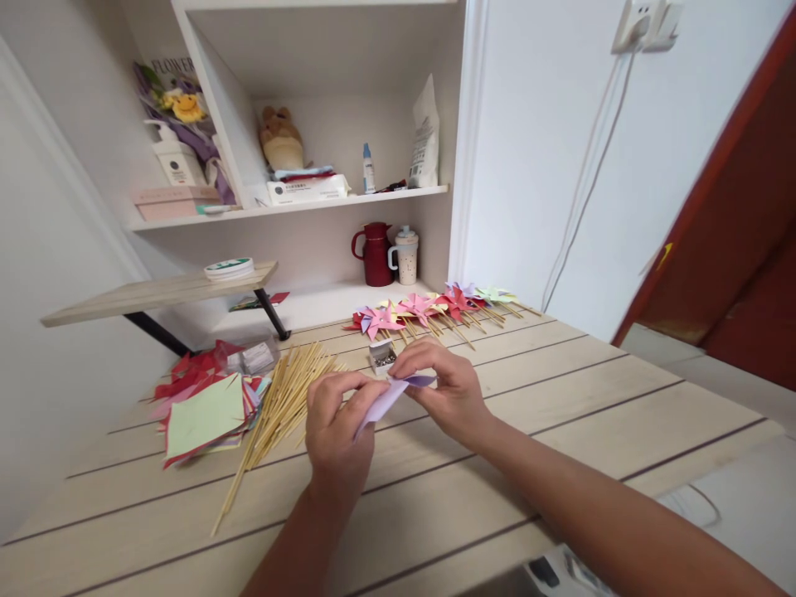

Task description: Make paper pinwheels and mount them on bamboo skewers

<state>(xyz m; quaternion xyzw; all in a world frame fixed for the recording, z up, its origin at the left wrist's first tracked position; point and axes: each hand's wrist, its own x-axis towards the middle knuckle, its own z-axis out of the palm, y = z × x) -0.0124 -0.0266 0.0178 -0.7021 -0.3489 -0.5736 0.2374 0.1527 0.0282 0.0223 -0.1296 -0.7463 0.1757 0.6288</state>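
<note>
Wooden table (560, 414), near its middle: left hand (336, 431) and right hand (444, 390) each pinch in their grip a folded lilac paper (389, 396), bamboo sticks (279, 406) lying just beside.

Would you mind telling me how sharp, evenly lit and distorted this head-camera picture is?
Head view: soft, even light with only faint shadows under the left hand and right hand; the purple paper and hands are slightly soft; wide-angle distortion bends the shelf unit and table edges; no strong glare.
</note>
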